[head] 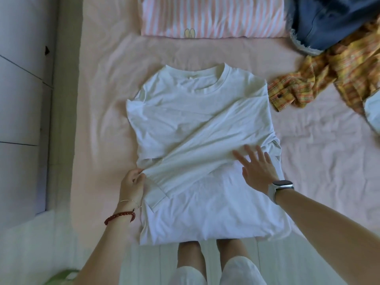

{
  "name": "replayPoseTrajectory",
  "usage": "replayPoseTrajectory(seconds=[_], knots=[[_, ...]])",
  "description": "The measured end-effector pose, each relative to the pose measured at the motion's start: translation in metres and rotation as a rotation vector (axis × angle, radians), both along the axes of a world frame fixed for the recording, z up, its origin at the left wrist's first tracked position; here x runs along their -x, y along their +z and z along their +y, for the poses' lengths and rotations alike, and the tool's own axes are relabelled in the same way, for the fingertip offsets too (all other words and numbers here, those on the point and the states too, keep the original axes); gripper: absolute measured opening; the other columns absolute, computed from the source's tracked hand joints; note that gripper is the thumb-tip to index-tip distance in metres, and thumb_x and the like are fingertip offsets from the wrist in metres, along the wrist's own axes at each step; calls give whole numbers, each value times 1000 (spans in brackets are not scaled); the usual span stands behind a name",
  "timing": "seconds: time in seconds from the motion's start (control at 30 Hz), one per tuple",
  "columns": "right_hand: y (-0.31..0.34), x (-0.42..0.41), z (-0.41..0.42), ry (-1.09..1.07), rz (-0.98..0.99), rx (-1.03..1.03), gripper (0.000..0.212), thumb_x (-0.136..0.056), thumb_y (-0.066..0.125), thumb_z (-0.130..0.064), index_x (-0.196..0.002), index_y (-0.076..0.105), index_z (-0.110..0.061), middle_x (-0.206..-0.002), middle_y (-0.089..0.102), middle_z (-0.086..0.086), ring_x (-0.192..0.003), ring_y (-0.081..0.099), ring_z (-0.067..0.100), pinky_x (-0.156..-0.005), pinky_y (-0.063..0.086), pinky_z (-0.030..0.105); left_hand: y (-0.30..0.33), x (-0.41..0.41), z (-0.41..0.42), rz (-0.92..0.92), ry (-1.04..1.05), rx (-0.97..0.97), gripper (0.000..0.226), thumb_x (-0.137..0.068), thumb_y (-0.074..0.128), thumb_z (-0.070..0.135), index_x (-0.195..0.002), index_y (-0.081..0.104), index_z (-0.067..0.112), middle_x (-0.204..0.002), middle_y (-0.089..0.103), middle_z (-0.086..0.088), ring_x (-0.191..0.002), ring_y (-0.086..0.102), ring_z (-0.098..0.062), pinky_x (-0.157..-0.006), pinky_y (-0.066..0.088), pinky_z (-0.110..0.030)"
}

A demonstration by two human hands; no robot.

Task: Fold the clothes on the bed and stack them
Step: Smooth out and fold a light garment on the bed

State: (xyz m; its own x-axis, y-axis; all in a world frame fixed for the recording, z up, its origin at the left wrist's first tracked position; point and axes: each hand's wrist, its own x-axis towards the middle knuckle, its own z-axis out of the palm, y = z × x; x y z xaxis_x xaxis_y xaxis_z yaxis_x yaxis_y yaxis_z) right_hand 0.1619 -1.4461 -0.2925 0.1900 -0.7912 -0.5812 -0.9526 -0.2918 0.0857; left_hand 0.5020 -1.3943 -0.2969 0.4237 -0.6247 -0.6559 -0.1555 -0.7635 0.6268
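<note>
1. Head view: a white T-shirt is lying flat in the middle of the pink bed sheet, collar pointing toward the far end of the bed and hem hanging at the near edge, just above the person's knees.
2. Both side portions of the shirt are lying folded inward across the body, and a sleeve is crossing diagonally over the front toward the lower left.
3. The left hand is pinching the folded edge of the shirt at its left side, fingers curled round the fabric; a red bracelet and a thin bangle are sitting on that wrist.
4. The right hand is lying flat on the shirt's right side, fingers straight and spread, pressing the cloth and gripping nothing; a watch is sitting on its wrist.
5. A pink-and-white striped pillow is lying at the far end of the bed, apart from the shirt's collar.
6. A blue denim garment is lying crumpled at the far right, with a yellow plaid shirt bunched just beside and partly under it, its cuff lying near the white shirt's right shoulder.
7. White drawers are standing along the left of the bed.
</note>
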Motion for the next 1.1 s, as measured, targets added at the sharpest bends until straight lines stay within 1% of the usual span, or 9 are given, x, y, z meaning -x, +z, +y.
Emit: replayPoseTrajectory(seconds=[0.13,0.27,0.37,0.47,0.73,0.83,0.93,1.03,1.1], knots=[[-4,17,14,39,54,-43,61,-97,28,-37,-145,-9,-40,-156,-12,8,-141,-1,37,-112,13,52,-5,10,11,-113,-29,-157,39,-86,62,31,-115,51,8,-112,58,-3,-104,55,-24,-84,44,-34],[-4,20,17,93,41,-140,59,-98,28,-38,-145,-6,-41,-155,-18,11,-142,-1,38,-109,26,46,4,26,7,-401,-184,-92,47,-78,70,18,-115,48,-1,-111,53,-17,-108,48,-35,-87,42,-44],[7,18,2,-30,-99,-53,43,-96,39,-31,-139,41,-30,-155,18,10,-135,31,33,-98,41,42,11,38,-22,-603,-284,26,56,-78,69,17,-128,47,1,-131,44,-20,-125,35,-38,-96,35,-51],[14,17,-35,-221,-308,243,22,-83,61,-11,-104,69,-11,-116,62,15,-99,61,37,-81,47,47,11,48,-79,-672,-493,139,62,-83,65,23,-137,40,8,-146,30,-18,-136,22,-35,-104,24,-52],[-12,26,-188,-277,-284,333,51,-95,44,-22,-142,31,-11,-149,29,11,-137,25,29,-104,28,47,-30,28,-231,-847,-740,50,69,-91,45,45,-146,16,16,-154,11,-8,-142,5,-27,-110,7,-56],[-26,29,-237,-224,-219,277,59,-96,41,-29,-146,16,-11,-154,17,9,-141,14,25,-109,21,46,-40,12,-264,-834,-681,-86,69,-88,48,50,-143,24,15,-143,33,-13,-133,25,-32,-105,20,-51],[-32,27,-270,-285,-243,177,55,-95,43,-33,-140,25,-9,-137,43,15,-127,36,30,-96,33,43,-39,1,-283,-676,-599,-58,45,-88,52,43,-120,50,11,-108,56,-12,-105,50,-35,-87,38,-39],[-31,22,-279,-324,-265,131,42,-93,47,-34,-125,42,-6,-121,55,17,-113,48,33,-85,37,39,-33,0,-286,-506,-526,177,22,-90,53,23,-80,50,4,-70,44,-10,-70,42,-26,-60,29,-32],[-27,20,-275,-371,-314,113,33,-94,46,-29,-117,52,-7,-113,59,16,-106,53,34,-77,39,36,-25,5,-280,-488,-502,293,20,-91,51,17,-75,46,6,-65,41,-7,-67,37,-24,-56,22,-31]])
